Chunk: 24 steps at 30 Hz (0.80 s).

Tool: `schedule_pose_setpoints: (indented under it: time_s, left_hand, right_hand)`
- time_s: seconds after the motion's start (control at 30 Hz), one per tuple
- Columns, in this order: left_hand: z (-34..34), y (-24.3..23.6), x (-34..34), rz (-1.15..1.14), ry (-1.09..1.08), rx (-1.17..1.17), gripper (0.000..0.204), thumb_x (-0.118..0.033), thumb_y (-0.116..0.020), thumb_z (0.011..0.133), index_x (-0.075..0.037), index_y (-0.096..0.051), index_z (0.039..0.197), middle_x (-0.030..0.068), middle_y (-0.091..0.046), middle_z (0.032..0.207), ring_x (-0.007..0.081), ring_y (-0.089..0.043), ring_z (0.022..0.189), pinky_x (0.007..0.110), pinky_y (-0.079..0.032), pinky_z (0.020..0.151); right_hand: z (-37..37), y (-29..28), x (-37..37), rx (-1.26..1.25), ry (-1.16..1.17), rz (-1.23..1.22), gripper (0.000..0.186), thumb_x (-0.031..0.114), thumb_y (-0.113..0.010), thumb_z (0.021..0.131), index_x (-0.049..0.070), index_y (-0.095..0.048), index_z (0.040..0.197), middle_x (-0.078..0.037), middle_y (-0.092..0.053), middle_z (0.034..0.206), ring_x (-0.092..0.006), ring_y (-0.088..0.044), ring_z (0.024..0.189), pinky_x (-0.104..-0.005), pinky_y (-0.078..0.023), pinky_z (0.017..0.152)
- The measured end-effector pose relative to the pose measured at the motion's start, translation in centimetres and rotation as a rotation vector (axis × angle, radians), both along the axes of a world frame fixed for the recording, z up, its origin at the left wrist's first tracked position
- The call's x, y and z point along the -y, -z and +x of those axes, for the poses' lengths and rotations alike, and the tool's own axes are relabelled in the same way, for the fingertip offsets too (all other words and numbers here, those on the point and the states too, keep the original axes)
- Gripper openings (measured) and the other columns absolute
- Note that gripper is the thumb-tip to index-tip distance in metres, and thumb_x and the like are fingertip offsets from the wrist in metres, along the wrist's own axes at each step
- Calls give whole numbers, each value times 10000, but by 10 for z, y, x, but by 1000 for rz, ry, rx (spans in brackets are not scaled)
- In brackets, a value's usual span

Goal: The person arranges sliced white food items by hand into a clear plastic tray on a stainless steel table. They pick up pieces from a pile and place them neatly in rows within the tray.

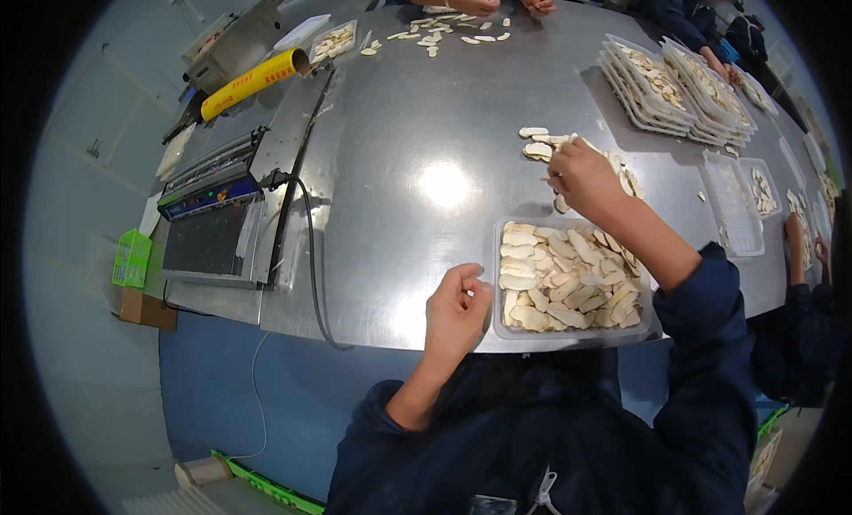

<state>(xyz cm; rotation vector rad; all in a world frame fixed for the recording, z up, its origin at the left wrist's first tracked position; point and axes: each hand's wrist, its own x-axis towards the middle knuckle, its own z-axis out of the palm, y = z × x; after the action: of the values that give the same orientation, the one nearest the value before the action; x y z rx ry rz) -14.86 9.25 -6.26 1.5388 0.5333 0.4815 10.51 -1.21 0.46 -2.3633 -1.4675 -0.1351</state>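
Observation:
A clear plastic tray full of pale, cream-coloured slices, resembling dried mushroom slices, rests at the table's near edge in front of me. Beyond it my right hand is over a loose group of slices on the metal. Its fingertips are pinched together at a pale slice, which they mostly hide. My left hand hovers just left of the tray, fingers loosely curled, with no slice visible in them. More loose slices lie to the right of my right hand.
Stacked trays of slices stand at the far right, with a clear tray nearer. At left are a wrapping machine, its black cable and a yellow tube. Co-workers' hands handle slices across the table.

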Motion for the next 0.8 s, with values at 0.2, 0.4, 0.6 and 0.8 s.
schedule_pose_setpoints:
  time_s: [0.2, 0.4, 0.6, 0.8]
  left_hand:
    - [-7, -39, 19, -204, 222, 111, 290, -122, -641, 896, 26, -562, 1133, -13, -578, 793, 1, -447, 590, 162, -370, 523]
    - [-16, -46, 15, -287, 312, -62, 183, -158, -603, 926, 24, -619, 911, -42, -558, 667, 6, -444, 570, 161, -343, 515]
    - [-15, -40, 11, -268, 305, -173, 187, -161, -611, 915, 23, -620, 883, -26, -569, 654, 18, -462, 567, 181, -362, 505]
    - [-8, -23, 4, -91, 64, -113, 184, -155, -613, 913, 28, -614, 904, -7, -580, 639, 26, -480, 565, 193, -391, 511]
  right_hand:
    - [-102, -32, 49, -1558, 165, 278, 114, 125, -623, 832, 18, -584, 836, -29, -627, 685, -87, -579, 630, -217, -444, 538]
    - [-150, -11, 69, -903, 34, 245, 198, 66, -716, 777, 38, -610, 942, -88, -637, 764, -154, -611, 659, -279, -474, 552]
    - [-148, -2, 68, -126, -260, 141, 124, 100, -663, 775, 43, -556, 802, -92, -569, 590, -258, -601, 559, -349, -481, 484]
    - [-133, 18, 57, -22, -242, 105, 172, 172, -634, 806, 50, -518, 768, -91, -563, 551, -259, -599, 515, -353, -471, 457]
